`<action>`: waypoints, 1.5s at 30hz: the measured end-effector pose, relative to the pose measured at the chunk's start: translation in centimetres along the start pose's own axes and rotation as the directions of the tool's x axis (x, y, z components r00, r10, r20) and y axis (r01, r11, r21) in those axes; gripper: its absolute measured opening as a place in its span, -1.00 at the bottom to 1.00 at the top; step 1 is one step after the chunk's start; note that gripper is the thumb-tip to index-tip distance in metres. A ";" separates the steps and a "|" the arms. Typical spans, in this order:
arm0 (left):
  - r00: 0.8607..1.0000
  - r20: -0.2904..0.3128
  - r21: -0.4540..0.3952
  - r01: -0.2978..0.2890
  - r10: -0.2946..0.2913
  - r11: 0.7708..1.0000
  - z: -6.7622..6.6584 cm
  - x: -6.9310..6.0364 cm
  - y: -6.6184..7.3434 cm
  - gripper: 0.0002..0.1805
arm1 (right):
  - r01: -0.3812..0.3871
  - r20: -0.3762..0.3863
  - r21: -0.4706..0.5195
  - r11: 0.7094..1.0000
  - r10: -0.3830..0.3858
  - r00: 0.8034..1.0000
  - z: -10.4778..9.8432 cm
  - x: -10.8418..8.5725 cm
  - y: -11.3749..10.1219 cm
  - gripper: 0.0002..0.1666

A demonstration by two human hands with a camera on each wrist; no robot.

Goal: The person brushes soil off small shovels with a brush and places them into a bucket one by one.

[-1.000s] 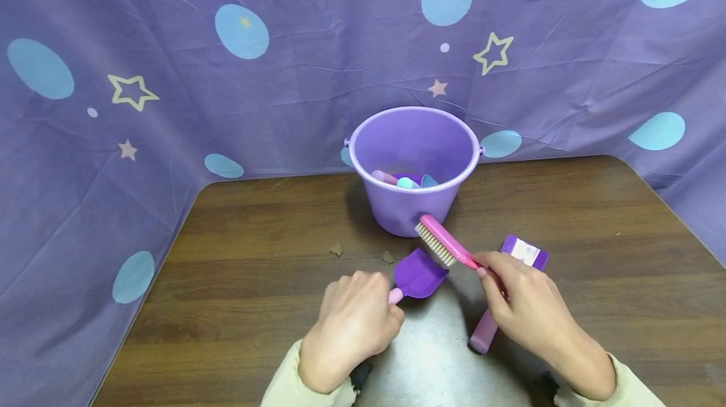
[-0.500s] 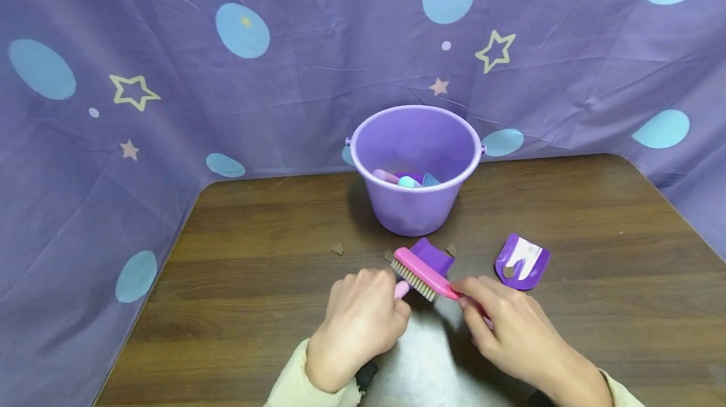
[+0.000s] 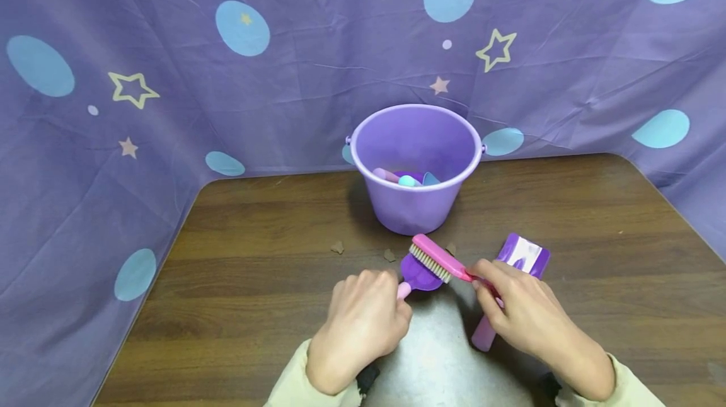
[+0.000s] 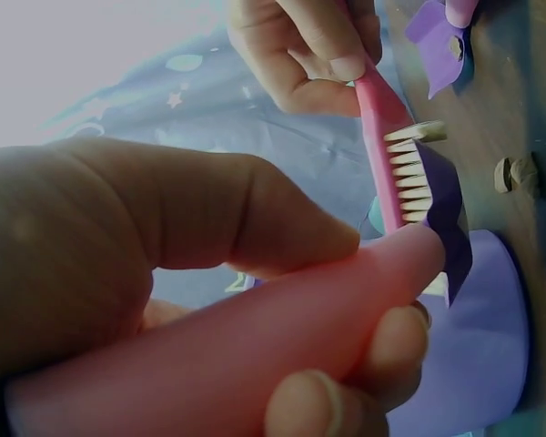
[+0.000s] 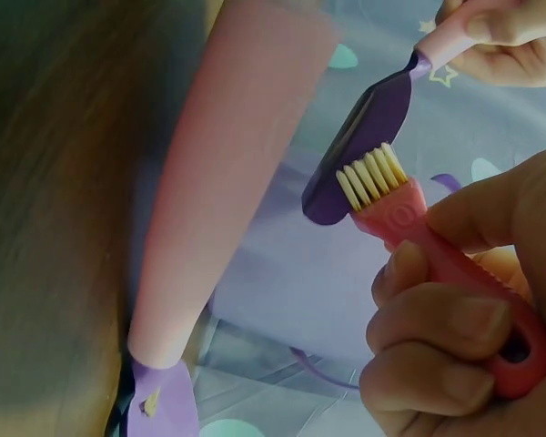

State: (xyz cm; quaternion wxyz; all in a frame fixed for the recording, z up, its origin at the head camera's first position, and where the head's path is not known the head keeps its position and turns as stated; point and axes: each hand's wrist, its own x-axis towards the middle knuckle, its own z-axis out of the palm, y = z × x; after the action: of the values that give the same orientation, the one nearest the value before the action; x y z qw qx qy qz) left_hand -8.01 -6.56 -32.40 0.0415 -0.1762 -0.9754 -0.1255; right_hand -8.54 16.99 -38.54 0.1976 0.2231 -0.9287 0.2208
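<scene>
My left hand (image 3: 360, 325) grips the pink handle (image 4: 227, 337) of a small purple shovel (image 3: 418, 273), its blade held up in front of the bucket. In my right hand (image 3: 533, 315) is a pink brush (image 3: 439, 257), pinched by its handle, with the pale bristles (image 5: 371, 178) against the purple blade in the right wrist view. A second purple shovel (image 3: 535, 257) with a pink handle (image 3: 484, 333) lies beneath and beside my right hand. Small brown pieces (image 3: 389, 255) lie on the table near the blade.
A purple bucket (image 3: 411, 208) stands at the back middle of the wooden table (image 3: 249, 306), with pink, teal and blue items inside. Another brown piece (image 3: 337, 247) lies left of it. A purple patterned cloth (image 3: 317, 67) hangs behind.
The brush first came down and left over the shovel's handle, then went back up and right onto the blade. The held shovel's blade has tilted between frames. My right hand again covers part of the lying shovel.
</scene>
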 end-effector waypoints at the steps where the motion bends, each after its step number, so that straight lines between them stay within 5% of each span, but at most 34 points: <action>1: 1.000 0.001 -0.002 -0.001 0.001 1.000 0.0 0.0 0.0 -0.81 | -0.007 -0.002 -0.007 1.000 0.007 1.000 0.0 0.0 0.1 -0.76; 15: 0.999 0.050 -0.026 0.011 -0.010 1.000 -0.6 0.1 -0.3 -0.79 | -0.097 -0.055 -0.083 0.992 0.092 0.994 -0.4 0.2 0.4 -0.76; 25: 0.996 0.082 -0.017 0.046 -0.044 0.999 -0.8 0.3 -0.7 -0.77 | 0.122 -0.114 0.086 0.989 -0.112 0.987 -1.5 0.0 -1.8 -0.69; 34: 0.994 0.099 -0.042 0.051 -0.047 0.998 -0.7 0.4 -0.9 -0.74 | 0.101 -0.019 0.051 0.994 -0.101 0.995 -0.9 -0.4 -2.5 -0.71; 45: 0.995 0.091 -0.048 0.037 -0.032 0.998 -0.7 0.3 -0.8 -0.77 | 0.071 -0.015 -0.008 0.997 -0.071 0.997 -1.0 -0.2 -1.9 -0.75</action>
State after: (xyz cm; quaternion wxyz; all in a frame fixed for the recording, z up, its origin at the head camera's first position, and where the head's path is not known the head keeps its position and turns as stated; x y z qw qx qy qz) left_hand -8.59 -7.37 -31.86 -0.0090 -0.1658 -0.9758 -0.1421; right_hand -7.14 16.06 -37.20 0.2133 0.2534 -0.9195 0.2116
